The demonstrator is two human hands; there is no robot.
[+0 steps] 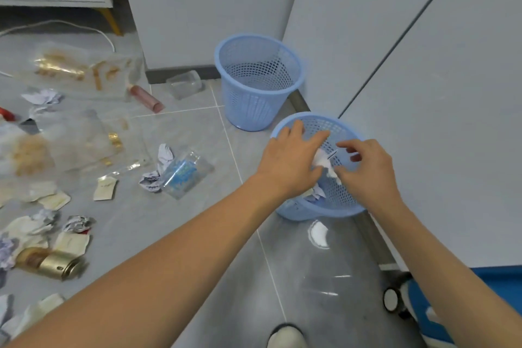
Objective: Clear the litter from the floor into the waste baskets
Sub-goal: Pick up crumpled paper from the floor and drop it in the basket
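Both hands over the near blue basket [293, 210] by the cabinet. Left hand [291, 162] and right hand [370, 171] pinching a white crumpled paper [322, 159] between them above its rim, fingers narrow. Second basket [258, 80] just behind, upright. Crumpled papers, clear bags, gold can [52, 261] scattered over floor [183, 220] at left.

white paper scrap [322, 159] over near blue basket [343, 203]

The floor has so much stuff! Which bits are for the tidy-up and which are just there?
For the job: near basket, far basket, white paper in the hands, paper balls, gold can, clear packets.

Just there: cabinets, white cable, shoe.
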